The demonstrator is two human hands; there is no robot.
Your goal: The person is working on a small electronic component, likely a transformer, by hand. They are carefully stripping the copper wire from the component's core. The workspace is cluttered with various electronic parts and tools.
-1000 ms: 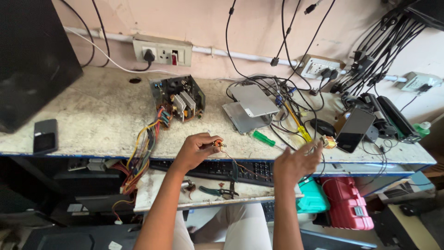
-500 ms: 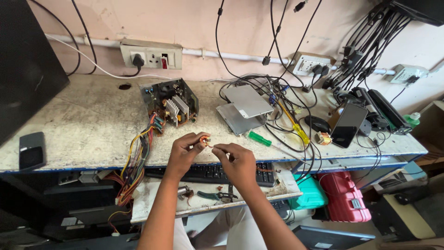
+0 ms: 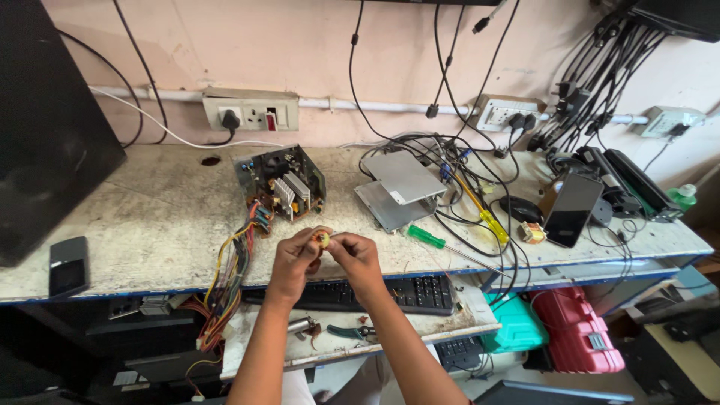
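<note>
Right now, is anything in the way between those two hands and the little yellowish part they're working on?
Nothing visible. The left hand and right hand meet above the bench edge, fingertips pinching the small yellowish part directly. The open power supply and green screwdriver lie apart.

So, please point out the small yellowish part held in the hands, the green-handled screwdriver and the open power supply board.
small yellowish round part (image 3: 323, 239), head view, on its exposed top between the fingertips.
green-handled screwdriver (image 3: 425, 237), head view, on the middle of its handle.
open power supply board (image 3: 283, 182), head view, on its finned heat sinks.
</note>
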